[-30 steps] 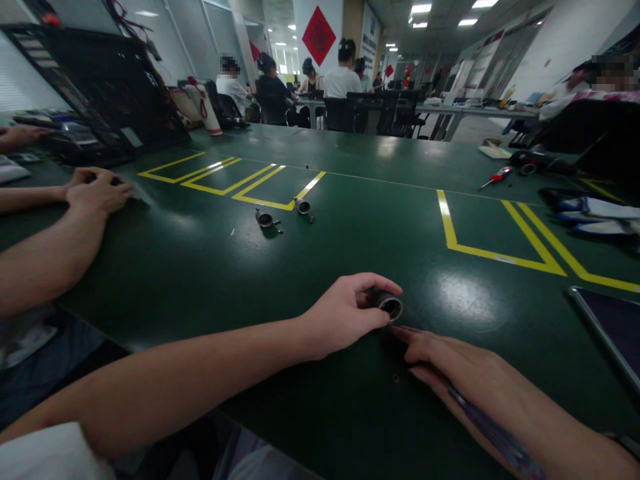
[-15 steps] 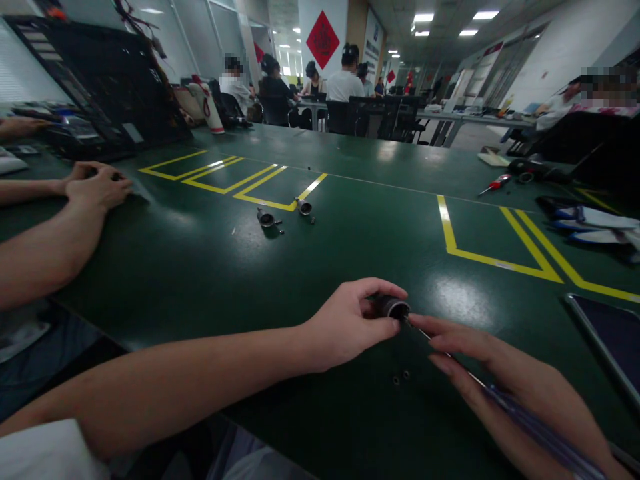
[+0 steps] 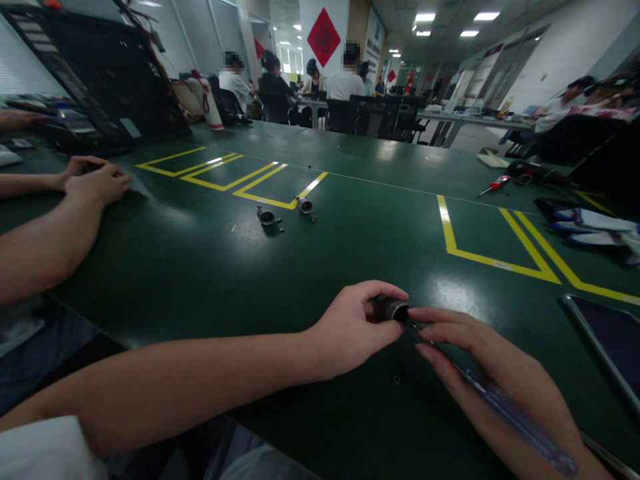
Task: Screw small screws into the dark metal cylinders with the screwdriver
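Note:
My left hand [image 3: 353,325] grips a small dark metal cup-shaped part [image 3: 393,309] between thumb and fingers, its round opening turned toward my right hand. In my right hand [image 3: 495,360] is a screwdriver [image 3: 515,413] with a clear purplish handle. Its thin shaft runs between my fingers up to the part's rim; the tip is hidden there. On the table below lies a small ring-like piece [image 3: 397,379]. Farther off, two similar metal cup parts [image 3: 267,217] [image 3: 305,205] rest with tiny pieces beside them.
Yellow tape outlines [image 3: 450,251] mark the green table [image 3: 210,267]. At right lie a phone-like flat device [image 3: 607,347], gloves [image 3: 595,223] and a red screwdriver [image 3: 495,185]. Another person's hands [image 3: 95,180] are at left, near a white bottle [image 3: 213,110].
My right hand and the screwdriver have shifted slightly left, closer to the part, and the handle shows more. My left hand keeps its hold. One small ring on the table is now obscured.

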Available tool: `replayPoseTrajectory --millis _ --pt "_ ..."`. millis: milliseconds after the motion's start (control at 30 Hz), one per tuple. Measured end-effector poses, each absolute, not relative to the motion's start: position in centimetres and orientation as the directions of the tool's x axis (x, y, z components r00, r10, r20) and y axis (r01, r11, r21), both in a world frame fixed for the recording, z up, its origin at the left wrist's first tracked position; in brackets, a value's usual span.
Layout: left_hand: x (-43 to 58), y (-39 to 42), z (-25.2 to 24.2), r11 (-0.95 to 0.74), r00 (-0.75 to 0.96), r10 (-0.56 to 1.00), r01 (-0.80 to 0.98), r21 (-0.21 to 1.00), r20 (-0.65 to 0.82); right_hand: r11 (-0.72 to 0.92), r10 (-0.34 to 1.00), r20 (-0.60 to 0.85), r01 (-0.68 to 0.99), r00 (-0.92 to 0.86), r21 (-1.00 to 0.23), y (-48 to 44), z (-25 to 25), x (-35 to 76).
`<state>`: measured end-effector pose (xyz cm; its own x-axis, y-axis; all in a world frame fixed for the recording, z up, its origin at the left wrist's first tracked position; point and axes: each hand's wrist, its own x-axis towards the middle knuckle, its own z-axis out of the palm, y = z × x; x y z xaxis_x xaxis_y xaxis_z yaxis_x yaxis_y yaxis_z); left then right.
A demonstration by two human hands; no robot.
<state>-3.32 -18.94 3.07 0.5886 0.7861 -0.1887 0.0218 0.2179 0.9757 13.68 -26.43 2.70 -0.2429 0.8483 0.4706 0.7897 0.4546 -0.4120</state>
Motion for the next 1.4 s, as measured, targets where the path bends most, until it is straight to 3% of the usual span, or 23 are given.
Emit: replayPoseTrajectory --millis 133,333,533,1200,1400 --pt "-3.3 -18.9 3.3 0.210 0.579 0.794 0.026 0.977 -0.186 0.451 0.850 0.478 0.775 -0.222 -0.442 -26.3 3.2 13.8" --pt "-3.4 -18.8 3.2 0.178 0.567 0.805 0.048 0.983 -0.174 0.363 0.914 0.359 0.771 -0.187 -0.523 -26.6 3.7 13.8" --pt "-3.5 -18.9 3.1 0.173 0.568 0.805 0.046 0.984 -0.168 0.424 0.871 0.450 0.765 -0.197 -0.484 -26.3 4.4 13.4" --pt "-3.3 -19.4 2.7 0.199 0.615 0.776 -0.023 0.980 -0.143 0.508 0.838 0.455 0.734 -0.300 -0.451 -27.4 4.4 13.5" --pt "-3.4 -19.4 2.2 0.133 0.599 0.795 -0.019 0.991 -0.095 0.523 0.819 0.490 0.741 -0.299 -0.421 -27.4 5.1 13.1"
